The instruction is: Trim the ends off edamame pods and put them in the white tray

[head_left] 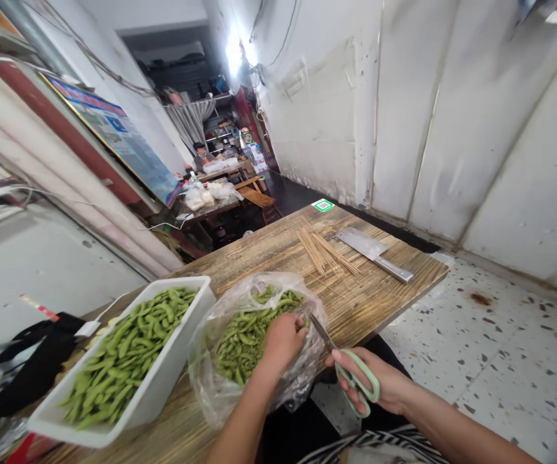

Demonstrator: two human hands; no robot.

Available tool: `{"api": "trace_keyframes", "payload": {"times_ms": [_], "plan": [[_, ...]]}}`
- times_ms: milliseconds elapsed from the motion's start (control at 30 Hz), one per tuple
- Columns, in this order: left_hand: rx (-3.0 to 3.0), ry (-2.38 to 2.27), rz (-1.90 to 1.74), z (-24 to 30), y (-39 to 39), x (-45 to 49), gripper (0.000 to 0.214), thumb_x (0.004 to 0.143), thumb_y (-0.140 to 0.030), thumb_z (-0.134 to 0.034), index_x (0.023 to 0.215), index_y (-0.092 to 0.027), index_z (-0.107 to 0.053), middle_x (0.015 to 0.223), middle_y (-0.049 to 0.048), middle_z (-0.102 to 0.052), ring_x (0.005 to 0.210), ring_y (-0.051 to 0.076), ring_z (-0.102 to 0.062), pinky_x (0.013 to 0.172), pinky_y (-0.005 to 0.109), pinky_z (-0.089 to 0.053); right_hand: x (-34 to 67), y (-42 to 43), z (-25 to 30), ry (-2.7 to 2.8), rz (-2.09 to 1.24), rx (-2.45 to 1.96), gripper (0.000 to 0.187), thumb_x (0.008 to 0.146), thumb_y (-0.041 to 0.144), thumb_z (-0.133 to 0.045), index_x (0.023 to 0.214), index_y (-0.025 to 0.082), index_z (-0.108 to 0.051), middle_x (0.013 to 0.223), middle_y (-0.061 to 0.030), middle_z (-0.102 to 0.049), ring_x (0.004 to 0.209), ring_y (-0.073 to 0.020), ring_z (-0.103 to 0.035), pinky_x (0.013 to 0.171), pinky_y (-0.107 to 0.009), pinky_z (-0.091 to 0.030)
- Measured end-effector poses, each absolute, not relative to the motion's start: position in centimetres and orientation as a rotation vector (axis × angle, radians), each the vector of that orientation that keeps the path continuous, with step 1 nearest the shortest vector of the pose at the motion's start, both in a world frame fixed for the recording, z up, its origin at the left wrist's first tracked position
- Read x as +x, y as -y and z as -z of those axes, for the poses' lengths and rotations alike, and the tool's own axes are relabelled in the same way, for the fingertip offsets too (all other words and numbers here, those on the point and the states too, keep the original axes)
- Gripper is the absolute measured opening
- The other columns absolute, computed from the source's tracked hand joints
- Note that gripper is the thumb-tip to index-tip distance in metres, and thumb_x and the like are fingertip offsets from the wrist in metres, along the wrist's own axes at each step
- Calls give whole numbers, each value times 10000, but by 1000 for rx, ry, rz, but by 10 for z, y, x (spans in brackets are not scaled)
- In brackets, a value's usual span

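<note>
A clear plastic bag (205, 380) lies open at the table's front edge, filled with green edamame pods (240, 341). Over the pods is my left hand (283, 338), its fingers curled in a pinch; what they hold is too small to make out. My right hand (370, 380) grips scissors (371, 386) with pale green handles, just right of the bag. Their blade tips point up and left, close to my left fingertips. To the left stands a white plastic tub (162, 399) heaped with more edamame pods (128, 354).
On the wooden table (259, 251) lie thin wooden skewers (324, 251), a cleaver (372, 251) and a green QR-code card (323, 205). A black bag (31, 367) sits left of the tub. A person (202, 154) is at a cluttered table farther back.
</note>
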State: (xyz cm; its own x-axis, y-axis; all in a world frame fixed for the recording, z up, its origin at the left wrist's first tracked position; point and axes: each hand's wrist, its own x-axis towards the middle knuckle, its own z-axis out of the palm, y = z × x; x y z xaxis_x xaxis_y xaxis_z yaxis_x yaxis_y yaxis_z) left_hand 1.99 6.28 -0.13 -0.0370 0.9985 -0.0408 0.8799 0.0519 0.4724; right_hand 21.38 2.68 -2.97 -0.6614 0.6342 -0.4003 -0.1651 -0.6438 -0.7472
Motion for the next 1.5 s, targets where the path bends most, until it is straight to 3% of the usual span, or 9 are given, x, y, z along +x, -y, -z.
{"api": "trace_keyframes", "payload": {"times_ms": [167, 300, 400, 700, 933, 1033, 1233, 1500], "plan": [[1484, -1673, -887, -7, -62, 5, 175, 715, -313, -589, 694, -141, -615, 647, 35, -640, 566, 130, -527, 560, 231, -358, 214, -26, 16, 1193, -2226, -961, 468, 723, 605, -603, 681, 159, -466, 487, 55, -496, 303, -50, -422, 288, -157, -368], [1110, -1520, -1034, -9, -56, 4, 328, 651, -379, -669, 851, -127, -606, 659, 32, -657, 445, 69, -420, 459, 197, -273, 210, -29, 9, 1298, -2181, -950, 498, 685, 618, -630, 834, 164, -486, 571, 67, -499, 361, -38, -429, 309, -140, -373], [986, -1419, -1064, -10, -50, 5, 414, 625, -369, -719, 927, -103, -623, 698, 53, -669, 469, 60, -438, 471, 192, -306, 207, -32, 7, 1405, -2148, -926, 531, 690, 630, -619, 906, 164, -487, 596, 75, -473, 378, -22, -401, 325, -126, -350], [904, -1346, -1115, -16, -40, 4, 342, 603, -337, -761, 812, -90, -652, 678, 50, -657, 496, 57, -468, 479, 188, -351, 202, -36, 6, 1558, -2106, -865, 464, 740, 607, -589, 863, 174, -476, 549, 88, -408, 380, -34, -372, 346, -149, -306], [881, -1327, -1080, -12, -38, 3, 347, 601, -323, -771, 820, -86, -642, 669, 44, -654, 496, 59, -494, 475, 179, -379, 201, -38, 5, 1561, -2063, -920, 373, 725, 495, -666, 790, 173, -489, 461, 104, -374, 347, -32, -348, 343, -156, -255], [812, -1307, -1073, -10, -37, 1, 370, 569, -278, -804, 841, -89, -638, 668, 36, -655, 511, 70, -537, 506, 187, -437, 199, -38, 10, 1502, -2077, -941, 408, 700, 530, -668, 796, 176, -491, 442, 113, -360, 318, -41, -330, 307, -159, -270], [568, -1228, -1355, -7, -38, -1, 226, 583, -144, -800, 716, -115, -619, 680, -2, -630, 662, 97, -640, 673, 189, -531, 201, -32, 8, 1383, -2189, -861, 496, 732, 652, -556, 730, 165, -462, 521, 66, -476, 341, -44, -415, 322, -156, -340], [525, -1241, -1394, -7, -32, 15, 182, 601, -122, -782, 675, -107, -617, 662, 14, -639, 648, 85, -631, 646, 150, -528, 198, -29, 12, 1401, -2182, -804, 464, 725, 609, -607, 781, 169, -470, 580, 72, -473, 371, -28, -412, 320, -134, -349]]}}
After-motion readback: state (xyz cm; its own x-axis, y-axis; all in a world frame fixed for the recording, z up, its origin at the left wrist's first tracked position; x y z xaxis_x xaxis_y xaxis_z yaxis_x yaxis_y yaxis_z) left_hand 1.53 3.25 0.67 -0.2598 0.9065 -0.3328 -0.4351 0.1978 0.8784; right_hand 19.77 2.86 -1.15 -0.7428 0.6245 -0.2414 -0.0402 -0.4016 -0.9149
